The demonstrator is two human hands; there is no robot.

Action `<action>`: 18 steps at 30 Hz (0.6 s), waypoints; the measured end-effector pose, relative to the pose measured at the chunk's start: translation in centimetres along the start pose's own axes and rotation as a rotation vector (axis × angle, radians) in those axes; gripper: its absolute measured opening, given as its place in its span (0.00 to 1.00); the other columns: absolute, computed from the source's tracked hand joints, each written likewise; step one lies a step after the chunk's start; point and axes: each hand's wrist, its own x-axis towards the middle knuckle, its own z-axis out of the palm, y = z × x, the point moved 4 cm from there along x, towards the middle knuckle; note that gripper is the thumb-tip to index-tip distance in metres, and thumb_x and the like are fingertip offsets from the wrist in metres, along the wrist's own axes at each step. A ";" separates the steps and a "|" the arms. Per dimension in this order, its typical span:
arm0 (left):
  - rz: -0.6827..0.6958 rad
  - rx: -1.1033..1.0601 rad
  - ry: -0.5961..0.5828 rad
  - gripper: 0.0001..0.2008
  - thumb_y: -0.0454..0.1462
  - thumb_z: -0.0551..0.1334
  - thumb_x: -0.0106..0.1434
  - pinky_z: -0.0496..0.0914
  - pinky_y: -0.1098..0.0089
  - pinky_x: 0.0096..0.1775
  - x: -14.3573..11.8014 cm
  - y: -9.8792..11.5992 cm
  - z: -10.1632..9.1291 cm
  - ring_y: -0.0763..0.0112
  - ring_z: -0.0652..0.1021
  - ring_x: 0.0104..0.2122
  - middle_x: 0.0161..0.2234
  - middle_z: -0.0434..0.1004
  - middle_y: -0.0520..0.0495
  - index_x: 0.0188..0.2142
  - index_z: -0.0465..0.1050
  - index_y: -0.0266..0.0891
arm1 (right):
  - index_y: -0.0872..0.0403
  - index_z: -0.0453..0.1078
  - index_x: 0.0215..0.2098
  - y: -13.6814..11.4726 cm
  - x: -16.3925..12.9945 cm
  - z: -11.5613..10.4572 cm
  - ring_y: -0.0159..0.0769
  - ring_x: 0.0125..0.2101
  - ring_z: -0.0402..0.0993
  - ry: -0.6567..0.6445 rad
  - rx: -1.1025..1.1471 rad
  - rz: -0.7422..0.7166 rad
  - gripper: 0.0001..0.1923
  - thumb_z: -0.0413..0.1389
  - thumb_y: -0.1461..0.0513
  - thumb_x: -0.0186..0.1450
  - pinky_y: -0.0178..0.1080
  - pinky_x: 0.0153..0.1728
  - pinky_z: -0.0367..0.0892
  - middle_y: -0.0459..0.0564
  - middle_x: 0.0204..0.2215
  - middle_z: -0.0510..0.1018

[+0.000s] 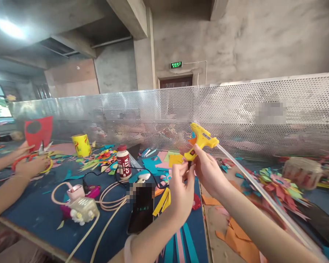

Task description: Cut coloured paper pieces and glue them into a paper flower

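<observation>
A yellow hot glue gun (202, 137) is raised above the table, its nozzle pointing up and left. My right hand (210, 166) is wrapped round its handle. A long clear glue stick (252, 175) sticks out of the back and slants down to the lower right. At the bottom of the handle, the fingers of my left hand (181, 182) pinch the dark end where the black cord seems to join; the exact contact is partly hidden. Below my hands lie yellow paper strips (162, 202), blue strips (190, 243) and a dark phone (141, 212).
At left, a co-worker's hands (34, 166) hold scissors and red paper (38, 131). A red-capped bottle (123, 162), a yellow tape roll (81, 145), a power adapter (83, 210) and cables stand midway. Paper flowers (279, 186) lie right; a perforated metal partition (142, 113) runs behind.
</observation>
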 end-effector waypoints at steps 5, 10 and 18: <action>-0.063 0.213 -0.138 0.10 0.43 0.48 0.64 0.72 0.71 0.33 2.3 0.4 -1.3 0.69 0.77 0.33 0.33 0.75 0.46 0.36 0.63 0.41 | 0.55 0.65 0.46 -2.8 0.0 -1.1 0.36 0.36 0.71 -0.002 0.153 -0.057 0.16 0.49 0.56 0.63 0.40 0.37 0.65 0.50 0.34 0.76; -0.525 0.447 -0.618 0.14 0.48 0.52 0.60 0.65 0.73 0.17 5.0 -0.9 -4.8 0.70 0.75 0.17 0.27 0.75 0.47 0.35 0.62 0.40 | 0.56 0.66 0.43 -6.3 -0.3 -1.8 0.33 0.33 0.72 0.020 0.136 -0.190 0.14 0.48 0.57 0.63 0.41 0.41 0.64 0.47 0.28 0.75; -0.522 1.003 -0.993 0.18 0.50 0.55 0.55 0.62 0.73 0.28 2.5 2.5 -11.9 0.68 0.75 0.28 0.28 0.77 0.50 0.37 0.68 0.41 | 0.56 0.69 0.32 -9.4 -2.4 -2.1 0.26 0.12 0.58 0.239 0.152 -0.220 0.14 0.48 0.55 0.60 0.32 0.16 0.55 0.41 0.11 0.66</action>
